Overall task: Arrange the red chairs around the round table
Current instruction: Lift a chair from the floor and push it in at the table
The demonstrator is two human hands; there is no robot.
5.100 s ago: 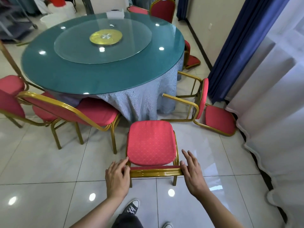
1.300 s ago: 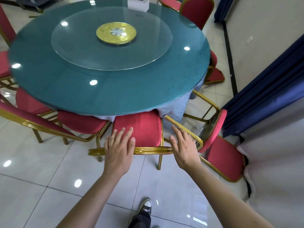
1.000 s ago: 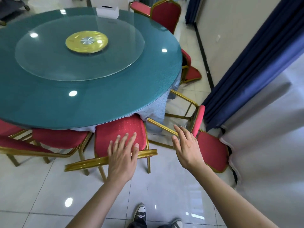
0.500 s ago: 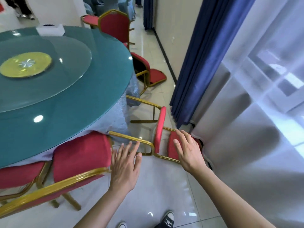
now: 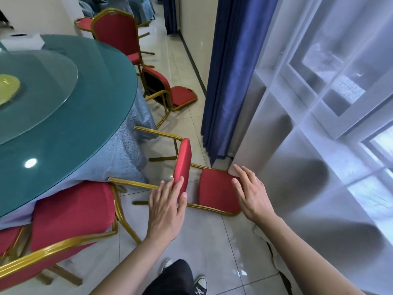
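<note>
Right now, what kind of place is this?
Probably a banquet or restaurant dining room: a large round table with a glass turntable, skirted tablecloth and gold-framed red chairs.

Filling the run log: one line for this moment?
phase: reaching | target: tipped-over red gold-framed chair | left hand: open | right hand: open

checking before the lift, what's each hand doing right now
Left hand: open, fingers straight, over the tipped-over red gold-framed chair.
Right hand: open, fingers spread over that chair's backrest, holding nothing.
</note>
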